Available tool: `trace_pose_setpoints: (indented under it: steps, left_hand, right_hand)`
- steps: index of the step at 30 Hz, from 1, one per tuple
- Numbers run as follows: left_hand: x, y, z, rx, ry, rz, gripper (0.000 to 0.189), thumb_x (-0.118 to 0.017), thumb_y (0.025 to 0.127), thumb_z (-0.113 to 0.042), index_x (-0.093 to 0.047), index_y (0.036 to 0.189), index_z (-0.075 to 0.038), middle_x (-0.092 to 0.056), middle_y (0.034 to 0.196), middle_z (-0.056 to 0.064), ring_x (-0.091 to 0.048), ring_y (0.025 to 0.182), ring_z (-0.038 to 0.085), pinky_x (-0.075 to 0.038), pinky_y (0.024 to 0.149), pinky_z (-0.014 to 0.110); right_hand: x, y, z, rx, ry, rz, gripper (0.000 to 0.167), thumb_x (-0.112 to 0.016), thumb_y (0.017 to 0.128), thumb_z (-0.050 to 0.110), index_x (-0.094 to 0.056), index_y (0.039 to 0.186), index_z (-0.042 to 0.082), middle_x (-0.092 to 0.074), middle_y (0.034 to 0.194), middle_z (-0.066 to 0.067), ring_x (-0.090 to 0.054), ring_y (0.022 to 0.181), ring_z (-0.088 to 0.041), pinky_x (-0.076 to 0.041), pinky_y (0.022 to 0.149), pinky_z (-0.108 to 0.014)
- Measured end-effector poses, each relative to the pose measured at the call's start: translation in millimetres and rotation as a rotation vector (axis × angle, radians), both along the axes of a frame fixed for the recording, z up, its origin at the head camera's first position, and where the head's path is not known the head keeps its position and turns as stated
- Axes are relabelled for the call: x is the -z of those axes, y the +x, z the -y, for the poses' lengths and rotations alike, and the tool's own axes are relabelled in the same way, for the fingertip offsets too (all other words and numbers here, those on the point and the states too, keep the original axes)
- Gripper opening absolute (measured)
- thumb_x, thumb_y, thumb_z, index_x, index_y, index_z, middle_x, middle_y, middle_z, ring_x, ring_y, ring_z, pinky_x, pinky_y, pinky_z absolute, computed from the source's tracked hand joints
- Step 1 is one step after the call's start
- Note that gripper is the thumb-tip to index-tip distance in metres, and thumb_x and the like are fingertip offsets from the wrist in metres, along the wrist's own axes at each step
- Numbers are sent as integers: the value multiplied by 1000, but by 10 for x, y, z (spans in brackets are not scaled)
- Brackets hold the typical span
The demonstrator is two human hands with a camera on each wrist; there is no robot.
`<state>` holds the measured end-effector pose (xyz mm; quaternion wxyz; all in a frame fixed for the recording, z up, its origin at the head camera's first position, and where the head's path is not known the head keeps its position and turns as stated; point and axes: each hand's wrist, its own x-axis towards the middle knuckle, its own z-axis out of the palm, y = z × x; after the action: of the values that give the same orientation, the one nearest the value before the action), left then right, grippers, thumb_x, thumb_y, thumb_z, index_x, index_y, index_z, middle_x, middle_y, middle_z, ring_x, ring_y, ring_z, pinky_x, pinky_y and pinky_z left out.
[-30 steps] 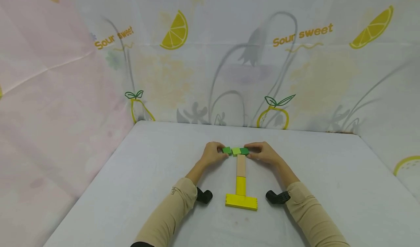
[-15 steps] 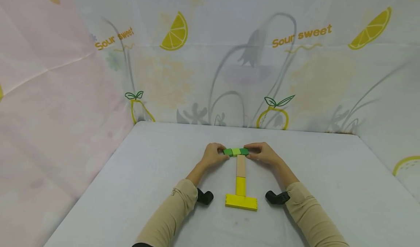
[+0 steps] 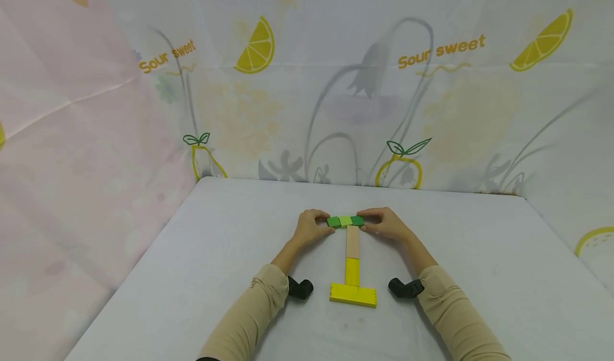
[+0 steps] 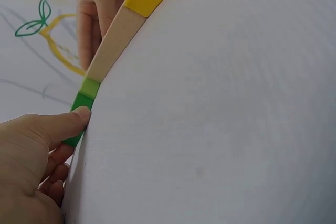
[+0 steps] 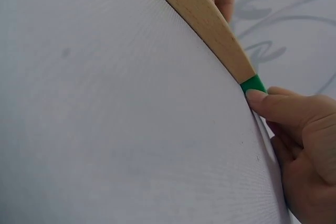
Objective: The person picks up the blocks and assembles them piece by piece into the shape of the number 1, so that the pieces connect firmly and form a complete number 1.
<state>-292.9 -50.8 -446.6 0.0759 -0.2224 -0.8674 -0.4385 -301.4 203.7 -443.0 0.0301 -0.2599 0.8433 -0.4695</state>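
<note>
In the head view a short row of three blocks lies crosswise on the white table. My left hand point(image 3: 309, 227) pinches the green block point(image 3: 333, 222) at its left end, thumb on the near side. A light green block point(image 3: 345, 222) sits in the middle. At the right end my right hand point(image 3: 389, 225) holds a dark green block point(image 3: 357, 221) between thumb and fingers. Below the row runs a plain wooden block point(image 3: 352, 242), then a yellow block point(image 3: 352, 272), then a wide yellow block point(image 3: 353, 295) lying crosswise. The left wrist view shows the thumb point(image 4: 79, 118) pressing the green block.
The white-covered table point(image 3: 216, 254) reaches back to a printed cloth wall point(image 3: 331, 110). A pink-tinted cloth point(image 3: 86, 163) hangs on the left. Black wrist-worn devices point(image 3: 300, 289) point inward near both cuffs.
My left hand has slid the green block slightly right, closing the gap to the light green block. The right hand has stayed nearly still on its dark green block.
</note>
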Motion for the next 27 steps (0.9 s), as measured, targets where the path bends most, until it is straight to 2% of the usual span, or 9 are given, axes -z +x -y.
trace_pose_setpoints:
  steps: [7,16,27]
  left_hand:
    - [37,-23,8,-1,13,-25,34,-80,72,-13,-70,100,4,-69,95,15,-61,91,27,-48,82,36]
    - [33,-7,7,4,6,-5,34,-80,72,-11,-70,101,4,-69,96,15,-61,93,28,-48,84,37]
    - [13,-6,19,27,-8,2,36,-79,73,-12,-69,104,3,-68,100,15,-61,97,30,-49,86,39]
  right_hand:
    - [-28,24,19,6,14,-26,38,-68,81,-1,-60,117,-11,-59,121,-26,-48,119,-42,-31,103,-55]
    - [-309,253,138,-20,13,-12,36,-63,81,-9,-56,115,-18,-55,119,-34,-47,117,-48,-32,102,-58]
    - [-345,281,155,-16,10,-15,36,-64,81,-9,-56,115,-18,-56,119,-34,-47,117,-48,-32,101,-57]
